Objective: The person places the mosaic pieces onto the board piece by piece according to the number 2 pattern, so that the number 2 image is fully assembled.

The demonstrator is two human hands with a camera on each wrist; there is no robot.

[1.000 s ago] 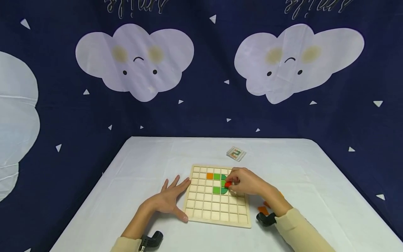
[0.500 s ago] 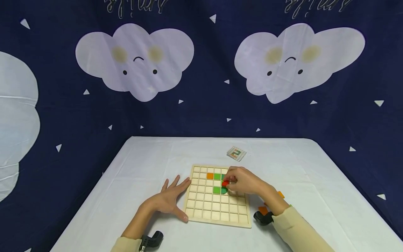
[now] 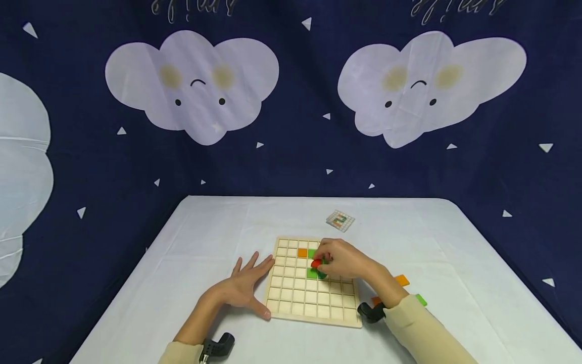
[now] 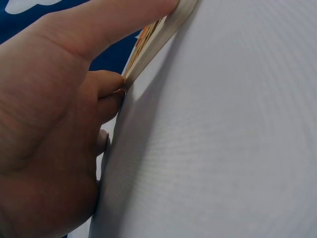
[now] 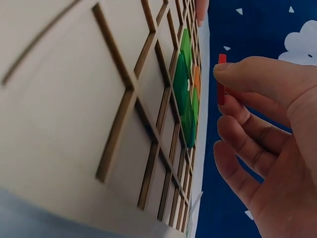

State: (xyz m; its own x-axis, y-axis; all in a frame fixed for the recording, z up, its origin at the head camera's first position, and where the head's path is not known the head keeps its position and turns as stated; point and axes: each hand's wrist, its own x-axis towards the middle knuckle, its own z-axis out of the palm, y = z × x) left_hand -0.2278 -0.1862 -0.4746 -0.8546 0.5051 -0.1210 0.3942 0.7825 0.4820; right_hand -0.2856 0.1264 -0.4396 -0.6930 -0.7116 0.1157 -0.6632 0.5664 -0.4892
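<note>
A wooden grid board lies on the white table, holding an orange square tile, light green tiles and dark green rounded tiles. Above its upper middle, my right hand pinches a red tile between thumb and finger. In the right wrist view that tile stands on edge, apart from the board. My left hand has its fingers spread along the board's left edge, thumb at the near corner. The left wrist view shows fingers touching the board's side. Part of the board hides behind my right hand.
A small card with a printed grid pattern lies beyond the board. Right of the board, partly behind my right forearm, are loose tiles: an orange one and a green one. A dark blue cloud-print curtain hangs behind the table.
My right hand has moved left over the board with the red tile in its pinch. More of the loose tiles on the right now show. My left hand stays at the board's edge.
</note>
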